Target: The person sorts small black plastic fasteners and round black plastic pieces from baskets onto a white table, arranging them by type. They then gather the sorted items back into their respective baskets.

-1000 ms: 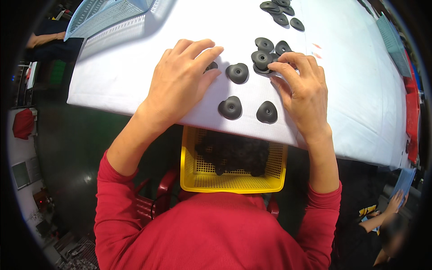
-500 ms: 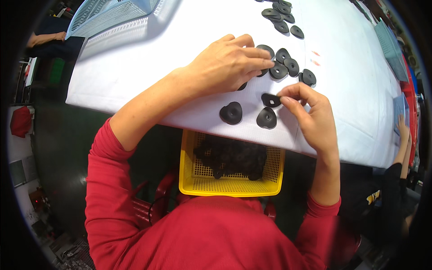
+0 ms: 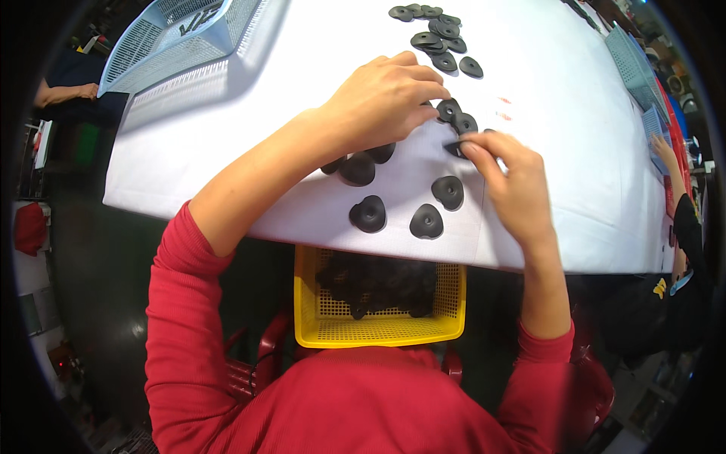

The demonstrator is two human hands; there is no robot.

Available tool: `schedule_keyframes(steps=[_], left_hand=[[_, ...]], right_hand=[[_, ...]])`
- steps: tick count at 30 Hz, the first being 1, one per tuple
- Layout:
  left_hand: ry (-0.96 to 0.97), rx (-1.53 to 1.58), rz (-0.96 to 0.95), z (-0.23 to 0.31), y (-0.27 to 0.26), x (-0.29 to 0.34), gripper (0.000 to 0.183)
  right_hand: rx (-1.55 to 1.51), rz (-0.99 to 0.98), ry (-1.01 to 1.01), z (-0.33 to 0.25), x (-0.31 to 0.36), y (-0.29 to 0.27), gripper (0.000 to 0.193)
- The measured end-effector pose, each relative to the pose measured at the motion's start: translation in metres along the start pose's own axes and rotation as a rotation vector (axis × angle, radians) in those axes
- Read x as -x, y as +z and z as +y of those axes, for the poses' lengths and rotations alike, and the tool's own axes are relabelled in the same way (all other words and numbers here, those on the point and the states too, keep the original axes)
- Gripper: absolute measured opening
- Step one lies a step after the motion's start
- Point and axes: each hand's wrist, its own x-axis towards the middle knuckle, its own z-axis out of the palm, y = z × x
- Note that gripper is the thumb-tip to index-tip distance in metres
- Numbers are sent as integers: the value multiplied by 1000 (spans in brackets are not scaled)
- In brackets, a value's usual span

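Note:
My right hand [image 3: 513,175] pinches a black, rounded-triangle disc with a centre hole [image 3: 454,149] between thumb and fingers, tilted over the white table. Left of it, my left hand [image 3: 389,98] reaches over the discs, fingers curved and thumb apart; a dark bit of a disc shows between them. Just past its fingertips lie two overlapping discs, one a black disc [image 3: 448,110]. Under its wrist sit several more, including a dark disc [image 3: 357,169]. Closer to me rest three separate discs: a left one [image 3: 368,215], a middle one [image 3: 426,222] and an upper one [image 3: 448,192].
More black discs [image 3: 446,30] lie in a cluster farther up the white-covered table [image 3: 575,204]. A blue basket [image 3: 170,57] stands at the far left, blue-green baskets [image 3: 634,68] at the far right. Below the near edge is a yellow basket [image 3: 378,333] of dark pieces. Other people's hands show at both sides.
The disc in my right hand half a second ago now lies on the table; that hand has moved up and holds another. More discs show beneath my left wrist. The whole view has shifted slightly.

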Motion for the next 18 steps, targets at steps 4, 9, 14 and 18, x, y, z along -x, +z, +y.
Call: schedule_keyframes(steps=[4, 9, 14, 18], left_hand=[[68, -30, -90, -4, 21, -8, 26], [64, 67, -74, -8, 8, -13, 22], [-290, 468, -337, 10, -16, -16, 21], [-203, 331, -212, 7, -8, -8, 20]], right_hand=[[-108, -166, 234, 15, 18, -27, 20], [296, 39, -56, 30, 4, -27, 35], [290, 32, -65, 45, 6, -25, 33], [514, 101, -10, 48, 15, -32, 28]])
